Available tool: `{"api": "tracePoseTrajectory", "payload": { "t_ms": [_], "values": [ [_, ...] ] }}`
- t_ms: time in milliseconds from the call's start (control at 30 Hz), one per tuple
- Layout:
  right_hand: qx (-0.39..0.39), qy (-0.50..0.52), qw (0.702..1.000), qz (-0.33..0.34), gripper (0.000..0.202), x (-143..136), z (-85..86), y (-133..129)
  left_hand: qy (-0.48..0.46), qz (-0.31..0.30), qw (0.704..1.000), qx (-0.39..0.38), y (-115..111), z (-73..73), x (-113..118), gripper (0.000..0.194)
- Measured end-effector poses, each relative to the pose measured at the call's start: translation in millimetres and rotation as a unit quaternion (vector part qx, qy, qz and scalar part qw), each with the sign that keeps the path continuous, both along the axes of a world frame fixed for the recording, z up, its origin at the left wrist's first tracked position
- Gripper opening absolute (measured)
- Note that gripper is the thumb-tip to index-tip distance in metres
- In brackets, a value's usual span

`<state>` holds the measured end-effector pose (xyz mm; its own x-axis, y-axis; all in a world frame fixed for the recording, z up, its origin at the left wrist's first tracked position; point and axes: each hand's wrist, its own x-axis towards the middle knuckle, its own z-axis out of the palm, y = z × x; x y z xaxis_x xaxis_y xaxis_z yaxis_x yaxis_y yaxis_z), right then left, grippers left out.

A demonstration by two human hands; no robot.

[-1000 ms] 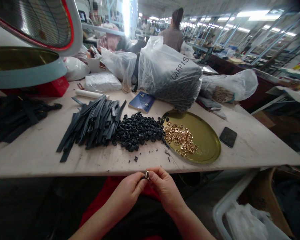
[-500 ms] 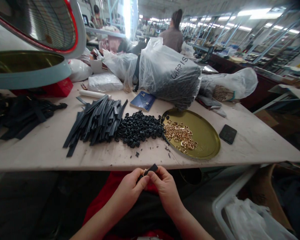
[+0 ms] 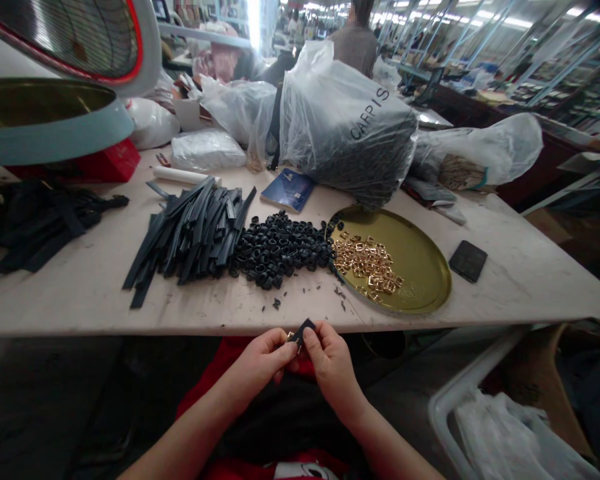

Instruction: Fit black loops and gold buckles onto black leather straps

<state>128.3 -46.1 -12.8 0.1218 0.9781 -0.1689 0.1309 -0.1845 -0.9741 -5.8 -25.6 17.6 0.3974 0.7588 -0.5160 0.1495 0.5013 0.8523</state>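
Observation:
Just in front of the table edge, both my hands meet over a short dark strap (image 3: 304, 329) with a small gold buckle (image 3: 291, 335) on it. My left hand (image 3: 269, 353) pinches the strap at the buckle end. With thumb and fingers, my right hand (image 3: 327, 352) grips the strap's other end. Beyond them on the table lie a heap of small black loops (image 3: 279, 252), a pile of dark straps (image 3: 195, 230) and a round gold tray (image 3: 425, 267) holding many gold buckles (image 3: 370, 263).
A black phone (image 3: 469, 261) lies right of the tray. Behind stand a blue booklet (image 3: 287, 190) and a large plastic bag (image 3: 345, 127) of dark pieces. A grey-blue pan (image 3: 55, 133) and a red-rimmed fan (image 3: 80, 40) are at left. A person (image 3: 357, 43) is farther back.
The view has tilted down slightly. My right thumb has moved up along the strap, and the strap and buckle are turned a little between my fingers.

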Motion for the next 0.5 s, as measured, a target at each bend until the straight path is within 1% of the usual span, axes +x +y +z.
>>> {"api": "tracePoseTrajectory", "payload": {
  "t_ms": [133, 300, 433, 500],
  "values": [
    [-0.021, 0.011, 1.000, 0.019, 0.027, 1, -6.1, 7, -0.020, 0.008, 1.000, -0.009, 5, -6.6, 0, 0.032],
    [0.003, -0.018, 1.000, -0.005, 0.023, 2, -6.6, 12, -0.022, 0.027, 0.999, -0.011, 9, -11.8, 2, 0.032],
    [-0.031, 0.042, 0.999, -0.005, 0.025, 4, -6.7, 17, -0.013, 0.026, 1.000, -0.007, 12, -10.4, 5, 0.031],
    [-0.042, 0.056, 0.998, -0.009, 0.026, 6, -8.2, 19, -0.010, 0.023, 1.000, -0.008, 13, -9.3, 6, 0.030]
  ]
}}
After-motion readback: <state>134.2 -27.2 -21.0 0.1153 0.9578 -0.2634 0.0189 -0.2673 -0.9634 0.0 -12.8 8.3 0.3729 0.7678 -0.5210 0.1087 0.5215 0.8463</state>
